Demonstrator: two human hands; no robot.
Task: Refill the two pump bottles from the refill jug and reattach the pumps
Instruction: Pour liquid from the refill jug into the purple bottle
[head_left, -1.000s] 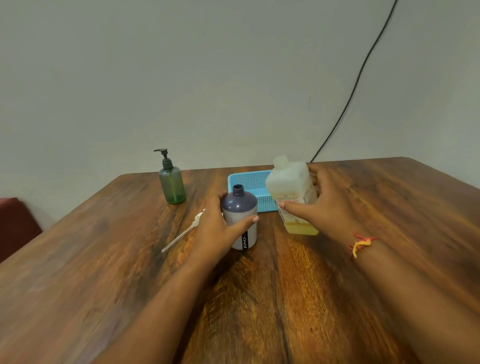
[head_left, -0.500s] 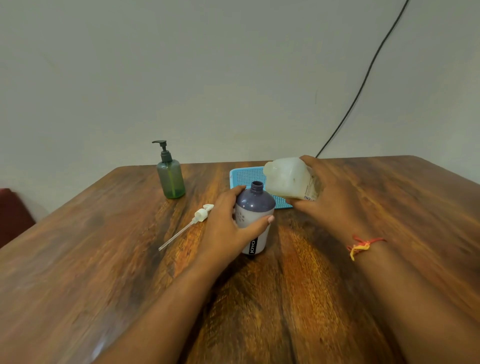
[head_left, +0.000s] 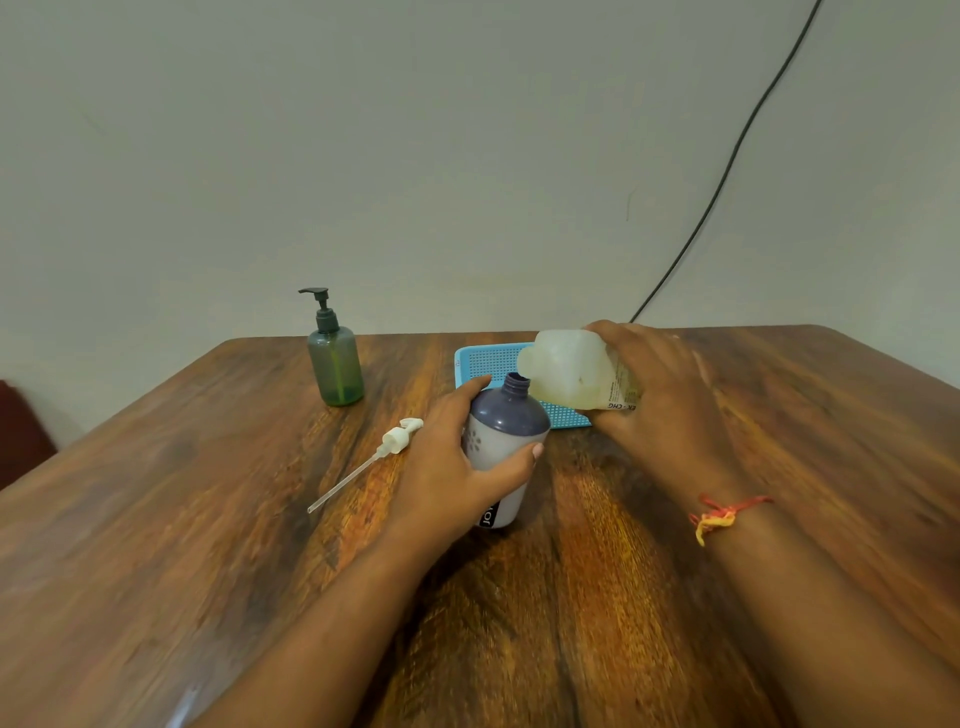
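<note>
A plain room in what looks like a home: a bare pale wall (head_left: 415, 156) with a loose black cable (head_left: 727, 171) running down it, and a dark wood-grain surface (head_left: 156, 519). Beyond the fingers (head_left: 480, 387), household things: a green pump bottle (head_left: 336, 371) and a small blue plastic basket (head_left: 488, 364).

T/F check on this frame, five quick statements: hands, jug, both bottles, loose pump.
1. The left hand grips the purple bottle. True.
2. The refill jug stands upright on the table. False: the right hand holds it tilted, mouth at the bottle's open neck.
3. The green bottle has its pump on. True.
4. The white pump is screwed onto the purple bottle. False: it lies on the table beside the left hand.
5. The blue tray sits behind the purple bottle. True.
</note>
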